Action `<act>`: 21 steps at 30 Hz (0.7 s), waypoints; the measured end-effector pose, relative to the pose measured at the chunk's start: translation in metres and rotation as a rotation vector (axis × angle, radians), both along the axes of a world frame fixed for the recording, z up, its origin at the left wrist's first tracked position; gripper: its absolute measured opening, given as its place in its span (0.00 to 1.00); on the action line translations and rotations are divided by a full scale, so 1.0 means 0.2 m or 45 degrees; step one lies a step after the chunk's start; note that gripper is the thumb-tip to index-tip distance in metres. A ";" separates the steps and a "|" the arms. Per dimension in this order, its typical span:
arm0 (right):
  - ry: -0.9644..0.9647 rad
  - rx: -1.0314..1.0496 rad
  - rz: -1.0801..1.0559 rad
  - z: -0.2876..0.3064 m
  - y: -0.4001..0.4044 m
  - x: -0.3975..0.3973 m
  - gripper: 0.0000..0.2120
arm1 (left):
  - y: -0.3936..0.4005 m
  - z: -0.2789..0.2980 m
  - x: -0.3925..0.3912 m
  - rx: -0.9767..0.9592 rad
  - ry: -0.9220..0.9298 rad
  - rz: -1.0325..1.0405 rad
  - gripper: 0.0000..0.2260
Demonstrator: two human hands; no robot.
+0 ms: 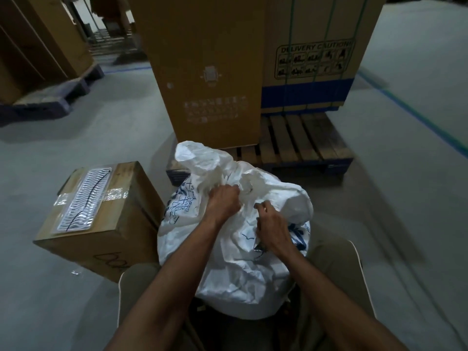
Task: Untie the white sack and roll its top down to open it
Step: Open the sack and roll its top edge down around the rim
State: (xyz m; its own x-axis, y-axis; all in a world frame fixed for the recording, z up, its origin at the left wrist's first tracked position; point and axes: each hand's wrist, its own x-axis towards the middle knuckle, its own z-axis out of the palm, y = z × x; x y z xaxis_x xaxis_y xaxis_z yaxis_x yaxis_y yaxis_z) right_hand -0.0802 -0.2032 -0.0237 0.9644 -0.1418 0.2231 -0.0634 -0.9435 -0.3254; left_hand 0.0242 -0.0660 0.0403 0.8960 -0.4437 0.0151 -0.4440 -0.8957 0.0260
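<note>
A white woven sack (235, 272) with blue print stands on the floor between my knees. Its top is bunched into a crumpled neck (202, 160) that leans to the left. My left hand (224, 202) is closed on the gathered fabric at the base of that neck. My right hand (272, 229) rests just to the right, with its fingers pinching the sack cloth near the tie point. The tie itself is hidden among the folds and under my fingers.
A taped cardboard box (101, 219) sits close on the left of the sack. Behind the sack stands a tall cardboard carton (202, 72) on a wooden pallet (304, 145), with a strapped carton (314, 59) beside it. More boxes on pallets (38, 59) stand at far left.
</note>
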 end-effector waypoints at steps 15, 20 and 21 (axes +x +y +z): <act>-0.521 0.072 0.328 0.67 0.14 -0.23 0.35 | 0.35 0.73 -0.67 0.010 -0.199 -0.173 0.10; -0.482 0.114 0.513 0.86 0.20 -0.41 0.28 | 0.47 0.96 -0.82 0.086 0.233 -0.108 0.20; -0.443 0.094 0.505 0.88 0.21 -0.43 0.28 | 0.48 1.01 -0.83 0.034 0.467 -0.068 0.23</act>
State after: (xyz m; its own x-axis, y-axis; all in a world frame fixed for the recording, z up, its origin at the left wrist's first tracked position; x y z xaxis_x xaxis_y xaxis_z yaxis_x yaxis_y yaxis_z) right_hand -0.1663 -0.1611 0.1522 0.8181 0.1914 0.5423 0.4171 -0.8468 -0.3302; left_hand -0.1414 0.0306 0.2418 0.8153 -0.4860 -0.3148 -0.4557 -0.8739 0.1690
